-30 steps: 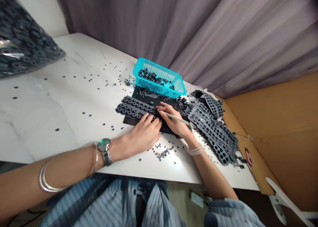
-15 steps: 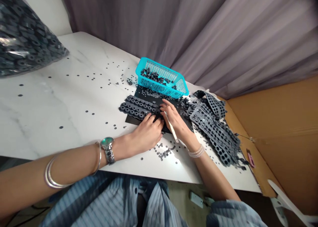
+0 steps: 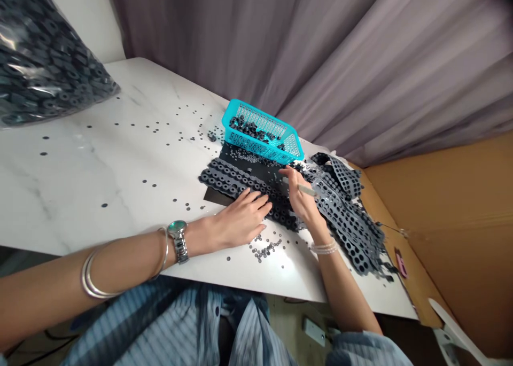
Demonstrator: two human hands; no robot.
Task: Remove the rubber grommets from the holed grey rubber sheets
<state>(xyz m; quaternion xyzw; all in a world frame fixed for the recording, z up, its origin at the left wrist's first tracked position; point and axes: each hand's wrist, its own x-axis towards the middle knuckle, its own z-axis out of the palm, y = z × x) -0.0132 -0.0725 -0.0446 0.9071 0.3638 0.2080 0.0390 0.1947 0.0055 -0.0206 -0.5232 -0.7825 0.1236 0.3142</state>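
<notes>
A dark rubber sheet of ring-shaped parts lies on a black mat on the white marble table. My left hand rests flat on the sheet's near edge, fingers stretched out, holding nothing. My right hand is closed on a thin pale stick and sits at the sheet's right end, its fingertips on the sheet. A small heap of loose black rings lies just in front of my hands.
A turquoise basket holding black rings stands behind the sheet. A pile of punched-out grey sheets lies at the right. A clear bag full of black parts sits far left. Small black dots are scattered over the table. Brown cardboard stands at the right.
My right hand has slid to the right along the sheet and turned the stick outward. My left hand has flattened and shifted slightly right. The view has moved a little.
</notes>
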